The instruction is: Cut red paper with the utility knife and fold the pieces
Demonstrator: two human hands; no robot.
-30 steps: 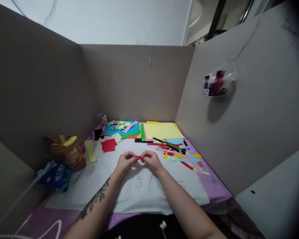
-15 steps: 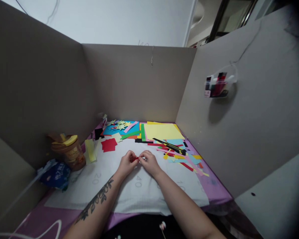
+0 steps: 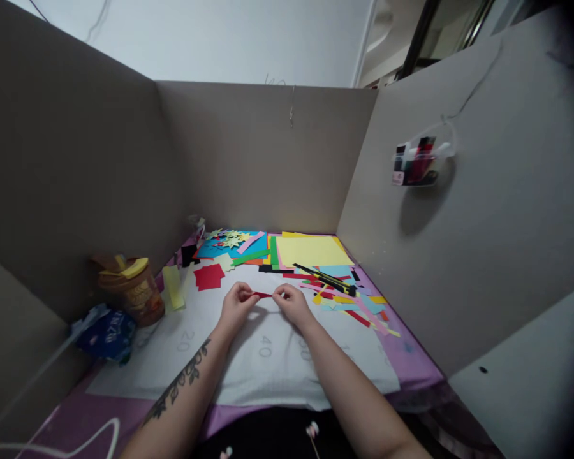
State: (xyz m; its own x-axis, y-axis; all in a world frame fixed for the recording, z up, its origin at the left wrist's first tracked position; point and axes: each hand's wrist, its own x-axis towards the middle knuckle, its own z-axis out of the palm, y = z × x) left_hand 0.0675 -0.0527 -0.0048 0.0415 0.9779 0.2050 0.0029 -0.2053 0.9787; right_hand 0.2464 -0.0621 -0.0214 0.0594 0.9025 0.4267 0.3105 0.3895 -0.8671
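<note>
Between my two hands a piece of red paper is stretched, seen edge-on as a narrow folded-looking strip. My left hand pinches its left end, and my right hand pinches the right end. Both hands are raised a little over the white sheet, which bears printed numbers. Left of my left hand lies a small stack of red paper squares. To the right of my right hand are scattered coloured paper strips, with a black and yellow cutting tool on top of them.
At the back, pale star cut-outs lie on blue paper, beside yellow sheets. A brown tub with a yellow-edged lid and a blue packet stand left. A clear container hangs on the right wall.
My hands have moved apart, the left one leftward and the right one slightly rightward. More of the red paper now shows between them, pulled out straight.
</note>
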